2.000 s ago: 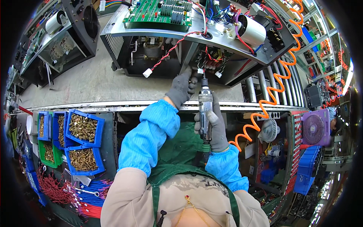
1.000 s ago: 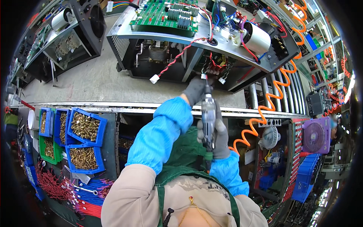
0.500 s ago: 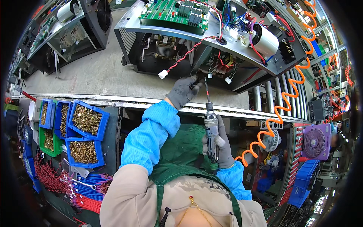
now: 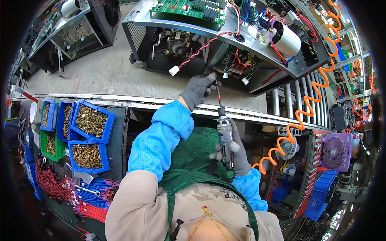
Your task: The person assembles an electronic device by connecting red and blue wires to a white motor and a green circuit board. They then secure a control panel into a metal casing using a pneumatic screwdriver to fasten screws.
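My right hand [image 4: 240, 154], in a grey glove, grips a silver-and-black power screwdriver [image 4: 225, 134]. Its long thin bit points away from me, up toward the front lower edge of an open metal equipment chassis [image 4: 173, 24]. My left hand [image 4: 197, 91], gloved in dark grey, is closed in a pinch beside the bit's tip, at that same edge. Whatever its fingertips hold is too small and hidden to make out. Just above hang white connectors, one on a twisted red wire [image 4: 201, 52]. A green circuit board [image 4: 177, 11] and a white cylinder [image 4: 284, 39] are on the chassis top.
Blue bins [image 4: 91, 122] and a green bin of brass-coloured screws stand at left, above wire bundles [image 4: 94, 201] and a wrench [image 4: 86, 190]. A second chassis [image 4: 76, 38] sits far left. An orange coiled hose [image 4: 299, 116] hangs at right by metal rollers [image 4: 287, 98] and a purple fan [image 4: 335, 152].
My left hand has moved slightly forward and right, closer to the chassis edge and bit tip. The screwdriver stays nearly in place in my right hand. The view has shifted a little.
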The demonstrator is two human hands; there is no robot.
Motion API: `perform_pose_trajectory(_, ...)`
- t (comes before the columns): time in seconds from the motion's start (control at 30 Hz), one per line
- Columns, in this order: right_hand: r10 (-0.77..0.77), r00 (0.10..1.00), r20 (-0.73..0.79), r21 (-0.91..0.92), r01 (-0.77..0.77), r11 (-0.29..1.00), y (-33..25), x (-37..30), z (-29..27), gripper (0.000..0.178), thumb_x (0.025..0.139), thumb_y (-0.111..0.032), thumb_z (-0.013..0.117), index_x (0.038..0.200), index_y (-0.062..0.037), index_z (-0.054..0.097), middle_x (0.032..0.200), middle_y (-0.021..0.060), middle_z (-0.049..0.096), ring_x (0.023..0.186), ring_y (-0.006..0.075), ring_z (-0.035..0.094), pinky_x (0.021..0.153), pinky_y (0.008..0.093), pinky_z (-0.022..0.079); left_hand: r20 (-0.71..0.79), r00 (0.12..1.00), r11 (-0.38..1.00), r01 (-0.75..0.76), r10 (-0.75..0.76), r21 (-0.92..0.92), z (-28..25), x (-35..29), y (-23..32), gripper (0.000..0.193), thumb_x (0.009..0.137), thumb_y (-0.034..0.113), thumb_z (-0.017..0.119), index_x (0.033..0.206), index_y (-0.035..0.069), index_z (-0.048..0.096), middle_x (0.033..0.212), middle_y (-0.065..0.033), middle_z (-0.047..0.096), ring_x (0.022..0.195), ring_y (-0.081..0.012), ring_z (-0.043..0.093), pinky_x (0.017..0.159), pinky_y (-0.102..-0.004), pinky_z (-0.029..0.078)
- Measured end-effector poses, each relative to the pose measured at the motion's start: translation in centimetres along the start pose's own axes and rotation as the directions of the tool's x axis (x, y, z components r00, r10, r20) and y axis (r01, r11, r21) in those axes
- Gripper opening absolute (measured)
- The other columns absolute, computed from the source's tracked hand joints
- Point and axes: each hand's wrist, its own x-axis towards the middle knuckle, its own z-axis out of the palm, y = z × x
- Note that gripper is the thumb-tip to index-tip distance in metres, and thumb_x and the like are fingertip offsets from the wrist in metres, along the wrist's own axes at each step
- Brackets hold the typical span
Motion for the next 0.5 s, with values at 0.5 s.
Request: perform_pose_trajectory(0.5,-0.14,0.987,-0.079,-0.061,0.135,0.989,-1.2,3.4,0.6,0.09,0.079,-0.037,0.062,0.149,-0.0196,0.01,0.09,0.0114,0.054,0.067,0.0163,0.06,0.06,0.0346,0.059,0.144,0.989,0.976,0.071,-0.041,-0.208,2.2,1.2,-1.6,0.019,0.094,0.018,0.055,0.102,0.001,0.058,0.09,-0.0111,0.064,0.062,-0.0069,0.053,0.05,-0.018,0.044)
